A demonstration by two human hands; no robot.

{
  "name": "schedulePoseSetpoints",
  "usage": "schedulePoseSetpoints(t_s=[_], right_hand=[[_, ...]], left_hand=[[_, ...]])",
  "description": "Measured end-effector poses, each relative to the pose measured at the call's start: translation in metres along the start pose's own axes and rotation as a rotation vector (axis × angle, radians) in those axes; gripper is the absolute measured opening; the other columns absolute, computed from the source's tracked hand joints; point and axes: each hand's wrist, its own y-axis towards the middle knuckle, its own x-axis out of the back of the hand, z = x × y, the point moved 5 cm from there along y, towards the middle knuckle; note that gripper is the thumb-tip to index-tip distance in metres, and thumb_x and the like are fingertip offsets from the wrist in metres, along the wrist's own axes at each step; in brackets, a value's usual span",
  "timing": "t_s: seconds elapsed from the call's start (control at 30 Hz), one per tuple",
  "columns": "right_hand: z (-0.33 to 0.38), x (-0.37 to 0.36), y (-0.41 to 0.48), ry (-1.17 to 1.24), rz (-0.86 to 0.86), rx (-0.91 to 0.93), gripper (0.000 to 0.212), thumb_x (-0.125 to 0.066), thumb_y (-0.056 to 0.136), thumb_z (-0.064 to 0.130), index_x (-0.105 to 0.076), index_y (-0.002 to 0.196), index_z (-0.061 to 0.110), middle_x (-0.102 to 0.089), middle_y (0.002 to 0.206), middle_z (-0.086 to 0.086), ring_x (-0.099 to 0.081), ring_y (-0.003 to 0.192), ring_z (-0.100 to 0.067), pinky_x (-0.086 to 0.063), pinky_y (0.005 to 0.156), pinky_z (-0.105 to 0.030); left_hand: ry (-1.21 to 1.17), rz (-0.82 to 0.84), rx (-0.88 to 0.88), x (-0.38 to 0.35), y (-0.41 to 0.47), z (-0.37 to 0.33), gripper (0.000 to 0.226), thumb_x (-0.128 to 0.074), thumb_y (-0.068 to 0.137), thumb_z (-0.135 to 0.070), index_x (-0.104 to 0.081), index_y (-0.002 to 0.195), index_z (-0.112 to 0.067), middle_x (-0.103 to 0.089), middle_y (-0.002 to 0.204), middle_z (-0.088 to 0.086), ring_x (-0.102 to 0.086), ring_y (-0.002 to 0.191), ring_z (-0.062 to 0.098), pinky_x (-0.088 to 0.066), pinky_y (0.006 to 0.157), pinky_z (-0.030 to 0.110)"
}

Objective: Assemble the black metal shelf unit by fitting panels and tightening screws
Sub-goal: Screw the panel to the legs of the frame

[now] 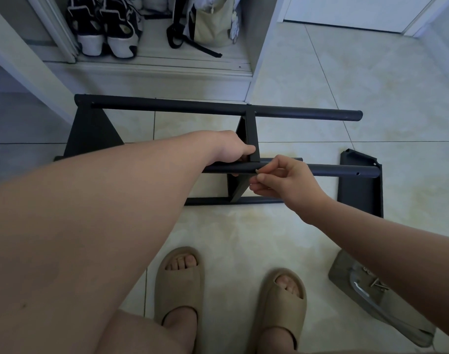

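The black metal shelf unit lies on its side on the tiled floor, with a far tube (192,108), a near tube (333,170) and a low bar (208,201). A middle panel (250,131) stands between the tubes, and an end panel (90,134) is at the left. My left hand (231,148) grips the middle panel where it meets the near tube. My right hand (282,181) pinches a small screw (257,171) against the near tube beside that joint. A loose black panel (360,190) lies flat under the tube's right end.
A clear plastic bag with screws (376,284) lies on the floor at the lower right. My feet in tan slippers (178,279) stand close below the frame. An open closet holds sneakers (103,26) and a bag (213,21) at the back.
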Motion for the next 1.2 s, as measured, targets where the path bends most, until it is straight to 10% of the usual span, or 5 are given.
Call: schedulePoseSetpoints(t_s=[0.43,0.87,1.2], right_hand=[[0.003,0.001,0.001,-0.429,-0.052,0.187,0.021,-0.061,0.094,-0.003,-0.059,0.081,0.014,-0.075,0.078,-0.002,-0.074,0.077,-0.019,-0.059,0.088,-0.042],[-0.003,-0.006,-0.002,0.055,-0.099,-0.018,0.018,-0.06,0.096,-0.008,-0.055,0.083,0.003,-0.073,0.068,-0.006,-0.071,0.064,-0.021,-0.064,0.075,-0.038],[0.007,-0.004,0.0,-0.062,-0.045,-0.041,0.018,-0.059,0.097,-0.007,-0.056,0.082,0.003,-0.071,0.068,-0.01,-0.067,0.059,-0.018,-0.063,0.067,-0.031]], left_hand=[[0.007,0.005,-0.011,0.0,-0.005,-0.002,0.045,-0.047,0.1,-0.049,-0.072,0.077,-0.019,-0.075,0.072,-0.004,-0.062,0.091,0.02,-0.044,0.093,0.035],[0.01,0.058,0.005,-0.001,-0.006,-0.003,0.052,-0.043,0.102,-0.051,-0.073,0.074,-0.019,-0.076,0.073,-0.003,-0.062,0.078,0.013,-0.043,0.081,0.031],[0.003,0.082,0.03,-0.002,-0.009,-0.003,0.051,-0.042,0.102,-0.053,-0.077,0.092,-0.017,-0.077,0.076,-0.005,-0.065,0.093,0.017,-0.045,0.092,0.032]])
